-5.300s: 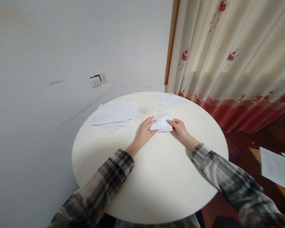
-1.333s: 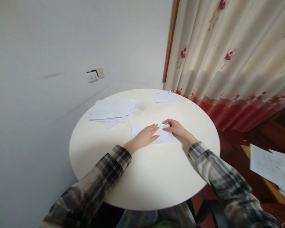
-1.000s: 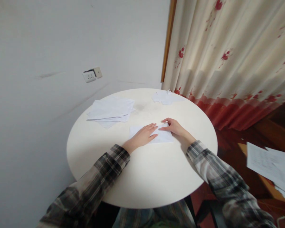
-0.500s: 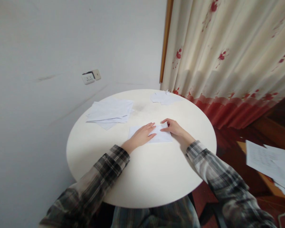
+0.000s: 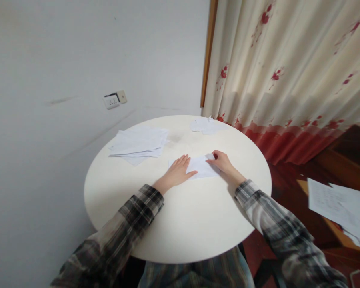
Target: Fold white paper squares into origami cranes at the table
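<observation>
Since the earlier frames the left hand (image 5: 176, 174) has slid leftward, lying flat and open on the sheet (image 5: 199, 167) mid-counter (image 5: 180, 224), while the right hand (image 5: 223, 163) fingers pinch its far-right corner; folding appears partly done, stack (image 5: 138, 143) untouched, no legible writing.

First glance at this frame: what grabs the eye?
Two plaid-sleeved arms meet mid-table: the left hand lies flat on a folded white sheet, and the right hand pinches its right end. A loose stack of white paper lies at the round white table's far left, with crumpled scraps at the far edge by the red-flowered curtain.
</observation>
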A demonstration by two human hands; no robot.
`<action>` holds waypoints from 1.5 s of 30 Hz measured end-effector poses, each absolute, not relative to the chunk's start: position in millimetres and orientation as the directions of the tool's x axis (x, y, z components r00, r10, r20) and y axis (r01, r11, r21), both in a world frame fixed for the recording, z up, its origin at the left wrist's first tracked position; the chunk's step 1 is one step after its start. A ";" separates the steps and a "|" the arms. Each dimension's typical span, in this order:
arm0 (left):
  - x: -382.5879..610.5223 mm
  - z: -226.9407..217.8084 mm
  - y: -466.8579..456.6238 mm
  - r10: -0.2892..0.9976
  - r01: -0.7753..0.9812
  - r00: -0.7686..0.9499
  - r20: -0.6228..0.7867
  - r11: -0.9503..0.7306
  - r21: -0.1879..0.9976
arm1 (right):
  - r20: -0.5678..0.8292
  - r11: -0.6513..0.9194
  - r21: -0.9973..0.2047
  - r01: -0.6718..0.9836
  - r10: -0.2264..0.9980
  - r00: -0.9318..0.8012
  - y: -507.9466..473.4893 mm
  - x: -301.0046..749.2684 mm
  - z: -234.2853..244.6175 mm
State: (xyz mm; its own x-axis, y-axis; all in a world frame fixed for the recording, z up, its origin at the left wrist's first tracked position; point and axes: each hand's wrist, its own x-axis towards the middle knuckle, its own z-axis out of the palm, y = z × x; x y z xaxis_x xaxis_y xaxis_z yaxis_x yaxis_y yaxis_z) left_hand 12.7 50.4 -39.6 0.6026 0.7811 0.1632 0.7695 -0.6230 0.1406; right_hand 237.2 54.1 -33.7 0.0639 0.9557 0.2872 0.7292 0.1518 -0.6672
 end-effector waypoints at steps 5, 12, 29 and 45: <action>14.2 -42.4 51.7 0.781 0.771 0.602 0.166 -0.623 0.132 | 0.304 0.160 -0.674 0.721 0.950 0.073 54.8 236.5 -34.5; 16.2 -38.1 48.3 0.760 0.743 0.637 0.131 -0.650 0.158 | 0.269 0.157 -0.772 0.616 0.959 0.093 53.1 229.9 -34.7; 13.5 -46.1 57.2 0.696 0.670 0.661 0.280 -0.716 0.197 | 0.512 0.602 -0.505 0.618 0.786 -0.348 20.6 209.3 -26.8; 9.5 -53.5 64.6 0.665 0.605 0.662 0.346 -0.747 0.278 | 0.456 0.766 -0.335 0.549 0.641 -0.617 2.9 211.3 -32.5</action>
